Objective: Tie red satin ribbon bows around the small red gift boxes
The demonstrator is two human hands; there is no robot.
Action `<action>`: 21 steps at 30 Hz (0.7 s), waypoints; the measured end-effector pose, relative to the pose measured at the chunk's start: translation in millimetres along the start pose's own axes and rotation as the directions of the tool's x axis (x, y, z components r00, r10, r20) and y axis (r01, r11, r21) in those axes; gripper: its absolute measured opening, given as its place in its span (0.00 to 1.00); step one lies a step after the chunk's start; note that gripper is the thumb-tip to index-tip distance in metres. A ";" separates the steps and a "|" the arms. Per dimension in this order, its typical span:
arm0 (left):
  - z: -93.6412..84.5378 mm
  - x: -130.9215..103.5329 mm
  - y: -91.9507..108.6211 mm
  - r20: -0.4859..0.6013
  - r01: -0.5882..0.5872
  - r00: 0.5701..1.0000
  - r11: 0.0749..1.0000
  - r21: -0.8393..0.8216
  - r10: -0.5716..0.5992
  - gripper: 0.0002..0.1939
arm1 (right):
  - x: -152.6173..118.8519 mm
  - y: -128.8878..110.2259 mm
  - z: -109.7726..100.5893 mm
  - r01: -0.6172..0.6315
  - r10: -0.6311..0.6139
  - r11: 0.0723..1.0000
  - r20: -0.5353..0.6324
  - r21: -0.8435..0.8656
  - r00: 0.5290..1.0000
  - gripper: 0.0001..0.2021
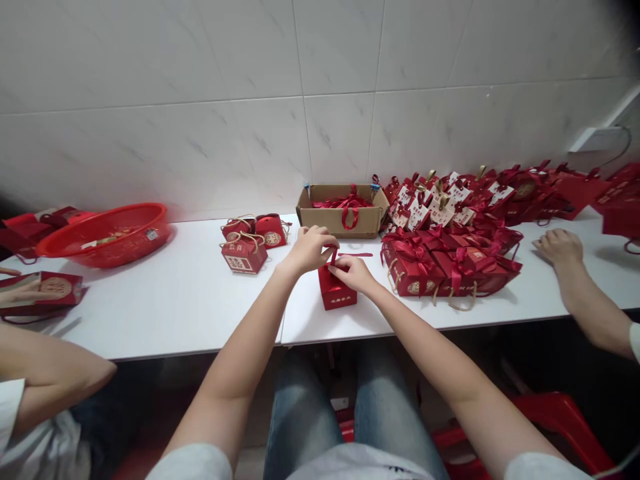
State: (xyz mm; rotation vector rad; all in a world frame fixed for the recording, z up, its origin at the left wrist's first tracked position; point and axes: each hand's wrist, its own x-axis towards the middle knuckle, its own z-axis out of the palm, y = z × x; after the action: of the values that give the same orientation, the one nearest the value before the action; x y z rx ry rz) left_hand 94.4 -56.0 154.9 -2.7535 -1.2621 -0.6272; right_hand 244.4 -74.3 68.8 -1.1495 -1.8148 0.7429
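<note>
A small red gift box [339,293] with gold lettering stands on the table in front of me. Above its top, my left hand [314,248] pinches a dark red ribbon [334,255]. My right hand [353,273] rests at the box's upper right, its fingers closed at the ribbon's lower part and partly hiding the box top. Behind the box lies a loose strip of ribbon [356,255]. Farther back, an open cardboard box [337,219] holds many red ribbons.
Left of me stand three red boxes with cord handles [245,255] and a red plastic basin [107,243]. Ribboned boxes [450,263] and a heap of tagged boxes [450,197] crowd the right. Other people's hands are at the right [560,248] and left [23,293].
</note>
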 end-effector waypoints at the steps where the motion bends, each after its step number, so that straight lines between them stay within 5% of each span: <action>1: 8.4 -0.5 0.0 -0.093 0.066 0.994 0.998 0.006 -0.065 0.09 | 0.4 1.3 0.6 0.003 -0.003 1.000 -0.020 0.009 1.000 0.13; 3: 26.0 -8.4 -1.2 -0.320 0.249 0.912 0.966 -0.064 -0.256 0.12 | 0.9 4.3 2.1 0.002 0.002 0.999 -0.062 0.053 0.998 0.14; 5: 42.1 -23.1 -4.0 -0.378 0.323 0.831 0.907 -0.271 -0.409 0.12 | 0.9 7.4 3.5 -0.003 0.013 0.995 -0.093 0.104 0.996 0.13; 10: 67.9 -54.9 -12.4 -0.090 0.207 0.933 0.724 -0.659 -0.348 0.11 | -0.6 15.4 7.5 -0.011 0.031 0.984 -0.107 0.179 0.994 0.11; 15: 81.4 -56.9 -13.9 -0.148 0.155 0.885 0.577 -0.802 -0.442 0.08 | -2.4 21.7 13.4 -0.025 0.089 0.941 -0.177 0.338 0.980 0.15; 21: 85.3 -52.7 -11.7 -0.142 0.098 0.904 0.519 -0.849 -0.402 0.13 | -4.6 16.4 13.1 0.090 -0.022 0.931 -0.191 0.355 0.981 0.07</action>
State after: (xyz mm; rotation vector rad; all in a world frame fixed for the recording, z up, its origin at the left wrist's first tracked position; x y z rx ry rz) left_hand 84.1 -68.2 55.2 -2.8273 -1.5794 -2.1305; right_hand 240.7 -72.5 47.7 -0.8868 -1.4739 0.8657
